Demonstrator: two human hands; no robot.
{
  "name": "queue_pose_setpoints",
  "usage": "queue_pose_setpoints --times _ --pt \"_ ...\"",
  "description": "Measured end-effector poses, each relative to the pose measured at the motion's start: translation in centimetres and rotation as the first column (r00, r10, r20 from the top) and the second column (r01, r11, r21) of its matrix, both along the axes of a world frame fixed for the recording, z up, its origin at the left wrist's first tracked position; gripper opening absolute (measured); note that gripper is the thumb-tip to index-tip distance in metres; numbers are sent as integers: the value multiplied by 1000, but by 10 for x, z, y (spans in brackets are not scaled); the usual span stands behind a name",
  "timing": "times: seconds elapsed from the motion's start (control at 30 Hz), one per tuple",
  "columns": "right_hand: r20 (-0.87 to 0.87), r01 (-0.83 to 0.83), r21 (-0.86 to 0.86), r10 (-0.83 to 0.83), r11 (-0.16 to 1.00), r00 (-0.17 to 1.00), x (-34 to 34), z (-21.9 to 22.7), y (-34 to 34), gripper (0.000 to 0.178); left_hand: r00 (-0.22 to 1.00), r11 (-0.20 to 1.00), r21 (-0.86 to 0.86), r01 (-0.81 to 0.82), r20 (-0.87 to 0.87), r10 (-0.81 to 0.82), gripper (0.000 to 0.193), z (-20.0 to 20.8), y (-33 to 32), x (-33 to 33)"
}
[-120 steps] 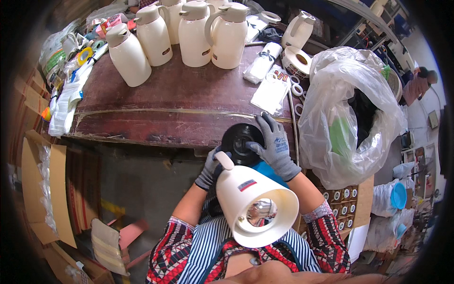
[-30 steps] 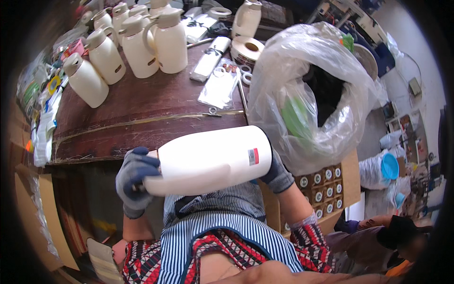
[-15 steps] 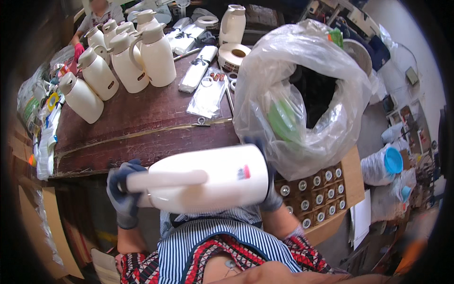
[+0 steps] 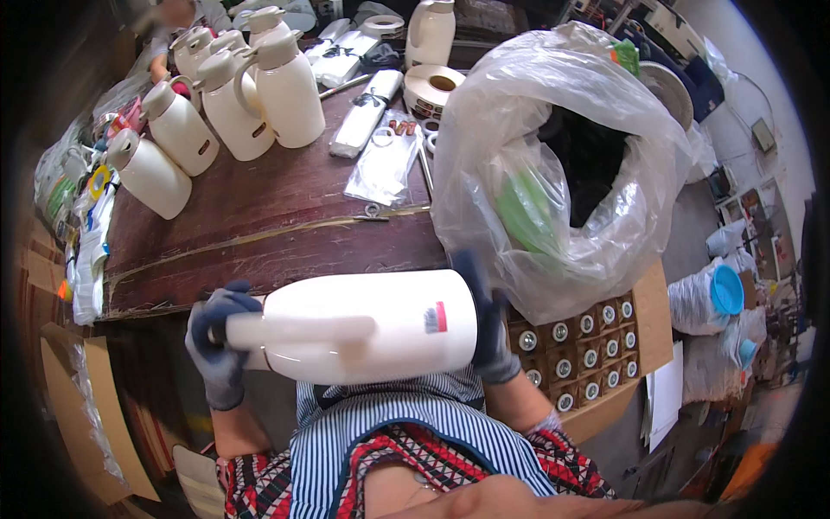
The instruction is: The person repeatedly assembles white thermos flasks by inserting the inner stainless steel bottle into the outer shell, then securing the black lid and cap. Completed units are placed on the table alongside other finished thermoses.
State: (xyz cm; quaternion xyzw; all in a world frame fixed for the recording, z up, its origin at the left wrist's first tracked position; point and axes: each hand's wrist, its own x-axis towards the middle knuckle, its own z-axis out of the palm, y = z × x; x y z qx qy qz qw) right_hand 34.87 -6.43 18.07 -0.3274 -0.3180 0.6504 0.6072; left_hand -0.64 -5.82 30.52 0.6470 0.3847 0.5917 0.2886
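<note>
A white thermos jug lies sideways between my hands in front of my apron, its base to the right. Its handle faces up, and a small red-and-white sticker shows near the base. My left hand, in a dark blue and grey glove, is closed round the spout end, hiding most of the top. Against the base presses my gloved right hand, its fingers partly hidden and blurred. Several similar cream jugs stand upright at the far left of the brown table.
A big clear plastic bag bulges over the table's right side. Below it sits a divided carton holding several round silvery pieces. Label rolls and packs of plastic bags lie mid-table. Another person is at the far left.
The jug has shifted slightly left in my hands, and its sticker now shows more clearly. The whole view has moved a little; both hands keep their hold.
</note>
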Motion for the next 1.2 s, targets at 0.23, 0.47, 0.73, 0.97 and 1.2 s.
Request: queue_pose_setpoints --times 0.23,0.47,0.73,0.97,1.2 --pt "607 -505 93 353 858 712 18 -35 30 45 774 903 334 271 -633 2 23 29 -20 20" --pt "807 -268 474 -293 839 512 0 -5 33 68 973 960 -206 -192 87 214 26 -50 -18 -10" --pt "925 -688 42 232 725 300 -14 -14 45 74 969 951 -262 -162 142 204 43 -27 -39 -46" --pt "979 -587 150 -37 795 201 -68 29 57 73 961 969 -22 -245 125 246 53 -87 -26 -24" --pt "940 -413 297 -187 861 286 -81 61 42 77 951 939 -324 -113 238 197 54 -138 -32 -62"
